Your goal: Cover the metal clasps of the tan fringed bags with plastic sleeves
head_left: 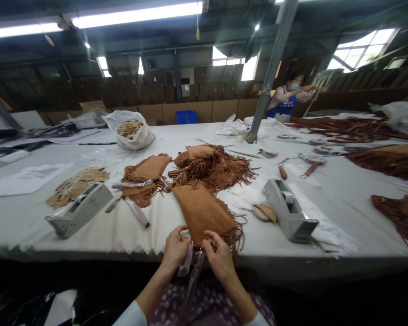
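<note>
Lying at the table's (122, 239) front edge, the fringed bag (206, 213) slants lengthwise from far left to near right; the right hand (220, 256) pinches the strap (197, 265); what the left hand (176, 246) grips, I cannot tell.

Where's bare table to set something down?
Free: front white cover, between left tape dispenser and left hand; right side, between white sheeting and brown fringed piece.
Crowded: centre, with fringed pouches and wrapped straps.
</note>
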Action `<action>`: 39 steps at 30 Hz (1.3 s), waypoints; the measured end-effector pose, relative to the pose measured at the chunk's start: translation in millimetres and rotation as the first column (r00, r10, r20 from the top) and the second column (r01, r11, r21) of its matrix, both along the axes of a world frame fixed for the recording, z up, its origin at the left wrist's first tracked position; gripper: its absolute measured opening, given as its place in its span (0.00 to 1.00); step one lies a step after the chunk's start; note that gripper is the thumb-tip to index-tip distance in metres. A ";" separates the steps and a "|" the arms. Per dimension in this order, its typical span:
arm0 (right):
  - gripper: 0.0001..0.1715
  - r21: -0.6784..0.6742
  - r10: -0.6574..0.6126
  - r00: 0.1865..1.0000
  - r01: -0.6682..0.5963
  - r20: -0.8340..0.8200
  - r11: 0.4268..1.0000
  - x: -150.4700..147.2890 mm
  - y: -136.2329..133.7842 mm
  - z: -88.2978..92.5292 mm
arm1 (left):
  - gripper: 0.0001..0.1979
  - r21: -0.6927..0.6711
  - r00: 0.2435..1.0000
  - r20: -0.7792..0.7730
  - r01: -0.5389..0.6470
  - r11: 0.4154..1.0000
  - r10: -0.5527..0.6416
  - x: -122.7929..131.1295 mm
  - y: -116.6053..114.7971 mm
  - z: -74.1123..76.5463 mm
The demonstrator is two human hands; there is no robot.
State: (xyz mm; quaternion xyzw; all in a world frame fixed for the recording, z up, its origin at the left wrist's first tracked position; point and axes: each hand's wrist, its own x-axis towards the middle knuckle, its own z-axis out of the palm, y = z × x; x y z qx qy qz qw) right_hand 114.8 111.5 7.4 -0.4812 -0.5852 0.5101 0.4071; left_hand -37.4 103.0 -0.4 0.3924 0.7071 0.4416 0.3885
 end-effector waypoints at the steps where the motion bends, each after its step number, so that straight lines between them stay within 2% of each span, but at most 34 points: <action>1: 0.18 -0.085 -0.009 0.999 0.006 -0.038 0.996 -0.7 -5.1 -1.6 | 0.20 0.000 1.000 0.020 0.000 1.000 0.000 -1.5 1.6 -1.2; 2: 0.20 -0.187 -0.002 0.997 -0.012 -0.073 0.982 -2.2 -10.4 -3.5 | 0.21 -0.003 0.999 0.047 0.007 1.000 -0.006 -2.8 3.1 -2.0; 4: 0.25 -0.395 0.019 0.990 -0.073 -0.140 0.916 -7.3 -20.1 -6.8 | 0.23 -0.016 0.993 0.114 0.037 0.999 -0.035 -4.6 4.9 -2.3; 7: 0.27 -0.573 -0.042 0.971 -0.103 -0.234 0.813 -19.4 -27.6 -5.5 | 0.25 -0.027 0.972 0.218 0.095 0.995 -0.087 -5.9 5.1 1.1; 10: 0.26 -0.626 -0.113 0.952 -0.095 -0.284 0.774 -33.6 -26.7 1.5 | 0.27 -0.016 0.951 0.285 0.130 0.991 -0.120 -8.3 3.1 6.4; 15: 0.23 -0.687 -0.241 0.937 0.001 -0.253 0.726 -53.3 -20.3 4.9 | 0.27 0.009 0.939 0.309 0.154 0.988 -0.149 -14.7 2.9 7.7; 20: 0.21 -0.698 -0.319 0.912 0.052 -0.258 0.714 -58.1 -18.6 -0.5 | 0.25 0.025 0.957 0.253 0.137 0.990 -0.139 -21.8 3.1 4.9; 24: 0.20 -0.703 -0.334 0.904 0.054 -0.267 0.709 -57.6 -20.2 -3.9 | 0.23 -0.014 0.985 0.135 0.107 0.994 -0.104 -29.9 -11.9 11.5; 26: 0.21 -0.696 -0.339 0.901 0.061 -0.270 0.715 -59.4 -21.8 -6.1 | 0.24 -0.099 0.974 0.139 0.191 0.977 -0.177 -31.4 -21.9 16.0; 29: 0.24 -0.655 -0.313 0.912 0.068 -0.265 0.753 -63.3 -25.5 -8.8 | 0.25 -0.201 0.897 0.349 0.355 0.913 -0.272 -29.4 -29.7 19.7; 31: 0.26 -0.602 -0.239 0.942 0.051 -0.237 0.797 -62.8 -28.8 -9.1 | 0.23 -0.214 0.873 0.419 0.363 0.907 -0.250 -28.0 -28.9 19.6; 34: 0.27 -0.484 -0.099 0.991 0.043 -0.091 0.874 -51.4 -35.1 -7.7 | 0.21 -0.199 0.891 0.395 0.319 0.926 -0.222 -28.4 -25.8 18.8; 37: 0.26 -0.246 -0.090 0.991 0.113 0.102 0.963 -30.2 -42.7 -6.7 | 0.21 -0.173 0.877 0.419 0.333 0.927 -0.237 -28.6 -28.9 19.2; 39: 0.25 -0.196 -0.092 0.985 0.120 0.147 0.973 -18.4 -47.4 -6.3 | 0.21 -0.160 0.850 0.463 0.358 0.920 -0.251 -27.0 -35.4 18.7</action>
